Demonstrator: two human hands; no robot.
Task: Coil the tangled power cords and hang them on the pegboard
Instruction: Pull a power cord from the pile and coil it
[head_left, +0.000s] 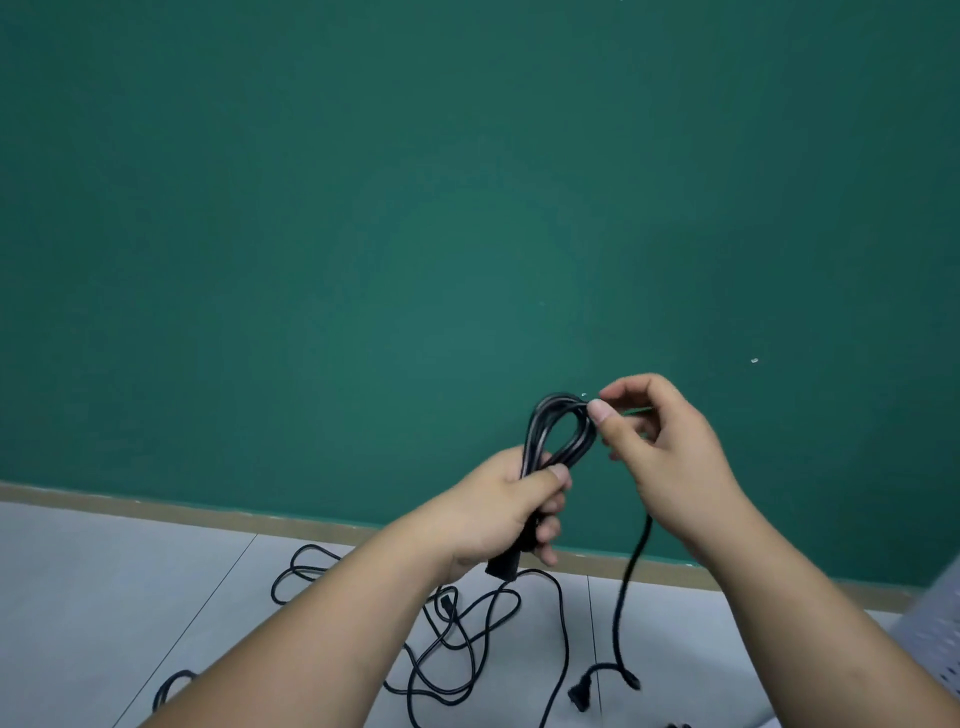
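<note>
A black power cord folded into a coil (558, 431) stands up in front of the green wall. My left hand (511, 512) grips the coil's lower part, with a black plug end (503, 565) sticking out below the fist. My right hand (660, 447) pinches the top right of the loop between thumb and fingers. A loose length of the cord (628, 587) hangs down from under my right hand to a plug (581, 693) near the floor. More black cords (452, 639) lie tangled on the grey floor below my arms.
A green wall (415, 208) fills most of the view, with a tan baseboard (156, 506) along its foot. A grey perforated pegboard panel (940, 634) shows at the right edge. Two small pale specks (754, 360) sit on the wall.
</note>
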